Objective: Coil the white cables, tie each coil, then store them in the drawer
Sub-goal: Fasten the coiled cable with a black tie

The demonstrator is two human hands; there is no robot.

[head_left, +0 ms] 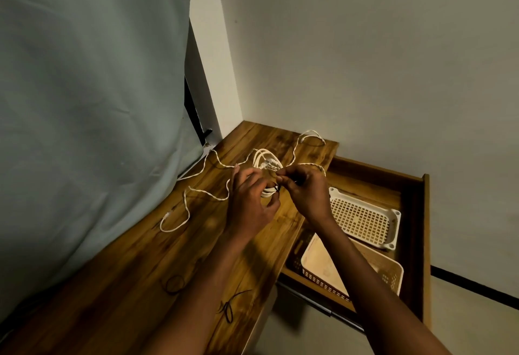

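Wooden tabletop (157,256) formed the largest working surface we inspected, running from the curtain (84,101) to the open drawer (412,214) on its right. We found the drawer pulled well out and holding 2 pale plastic baskets: a perforated tray (362,219) lying tilted toward the back, and a deeper basket (331,264) nearer the person. We saw no cable in either.

On the tabletop we noted 1 loose white cable (196,194) still uncoiled, trailing in open loops to the left and behind the hands. The white coil (266,159) sat above the table between both hands. The left hand (250,200) had its fingers curled round the near side of the coil, steadying it. The right hand (303,189) pinched what appeared to be a dark tie (277,187) at the coil's edge; it was too small for us to confirm how far it was fastened. 2 more dark ties (174,284) lay near the table's front edge, well apart from the coil.

We judged the step in hand to be tying the first coil. To do it well, the left hand ought to keep the loops bunched tight while the right draws the tie snug across all strands, so none springs free. Storage in the drawer remained undone.
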